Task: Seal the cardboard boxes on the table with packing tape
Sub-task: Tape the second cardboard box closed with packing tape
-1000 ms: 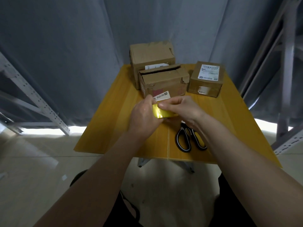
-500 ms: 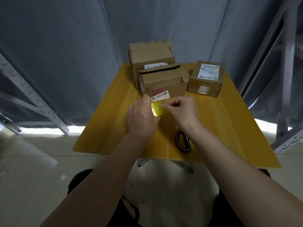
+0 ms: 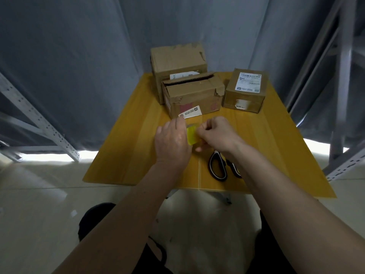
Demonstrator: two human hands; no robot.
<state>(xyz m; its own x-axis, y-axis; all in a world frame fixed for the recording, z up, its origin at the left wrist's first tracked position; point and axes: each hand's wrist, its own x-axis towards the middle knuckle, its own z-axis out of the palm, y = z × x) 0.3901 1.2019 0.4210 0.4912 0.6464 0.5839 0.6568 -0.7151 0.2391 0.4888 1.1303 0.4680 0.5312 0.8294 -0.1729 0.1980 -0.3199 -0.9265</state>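
Observation:
Three cardboard boxes stand at the far end of the yellow table point(image 3: 126, 147): a tall one point(image 3: 177, 60) at the back, a battered box point(image 3: 194, 93) with a loose lid flap in front of it, and a smaller labelled box point(image 3: 245, 89) to the right. Over the table's middle, my left hand point(image 3: 171, 143) grips a yellow roll of packing tape point(image 3: 192, 136), most of it hidden behind the hand. My right hand point(image 3: 217, 133) pinches at the roll's right side with curled fingers.
Black-handled scissors point(image 3: 218, 168) lie on the table just under my right wrist, partly hidden. Grey curtains hang behind the table. Metal shelving frames stand at the left point(image 3: 39, 125) and the right point(image 3: 339, 95). My dark-clothed knees show below the table's near edge.
Both hands have shifted slightly forward toward the battered box with the tape roll between them. The roll has turned, showing less of its yellow side. The boxes and scissors have not moved.

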